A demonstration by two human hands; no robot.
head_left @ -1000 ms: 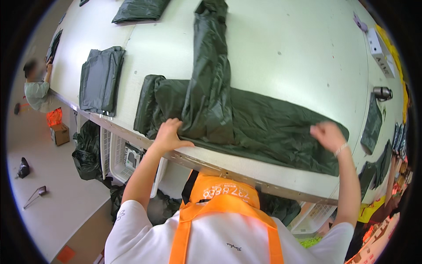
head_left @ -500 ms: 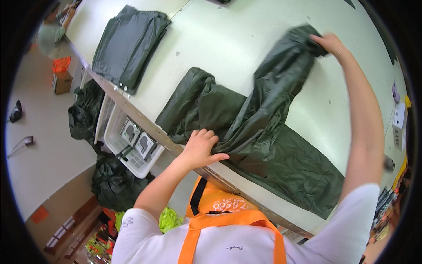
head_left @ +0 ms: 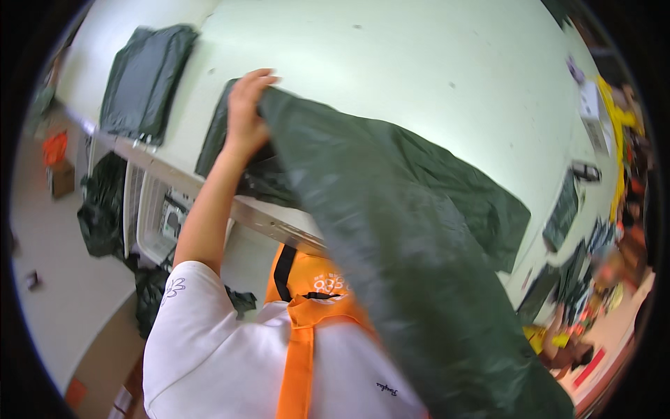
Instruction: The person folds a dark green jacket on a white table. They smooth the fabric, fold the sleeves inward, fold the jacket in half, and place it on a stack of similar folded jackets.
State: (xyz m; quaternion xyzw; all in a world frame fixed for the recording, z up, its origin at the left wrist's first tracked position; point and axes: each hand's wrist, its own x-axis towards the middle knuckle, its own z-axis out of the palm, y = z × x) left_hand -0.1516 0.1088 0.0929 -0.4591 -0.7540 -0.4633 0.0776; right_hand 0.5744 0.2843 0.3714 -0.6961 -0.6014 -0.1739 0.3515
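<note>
A dark green waterproof garment (head_left: 391,230), its exact kind unclear, slants from the upper left to the lower right, blurred by motion and covering part of my apron. My left hand (head_left: 244,115) is at its upper left corner, fingers bent around the edge, the grip partly hidden by the cloth. Under and beyond the raised layer, more of the same green fabric (head_left: 481,202) lies flat on the pale table (head_left: 391,56). My right hand and forearm do not show; the raised cloth spans the lower right.
At the far left, a folded green stack (head_left: 146,84) rests by the table edge. Below that edge are a white basket (head_left: 150,223) with packets and dark green bundles (head_left: 105,202). Rightward stand a white box (head_left: 594,115) and other people at work.
My left hand has moved up and left, from the near edge to the garment's upper corner. The raised part swung from the upper right down toward me; my right hand left view.
</note>
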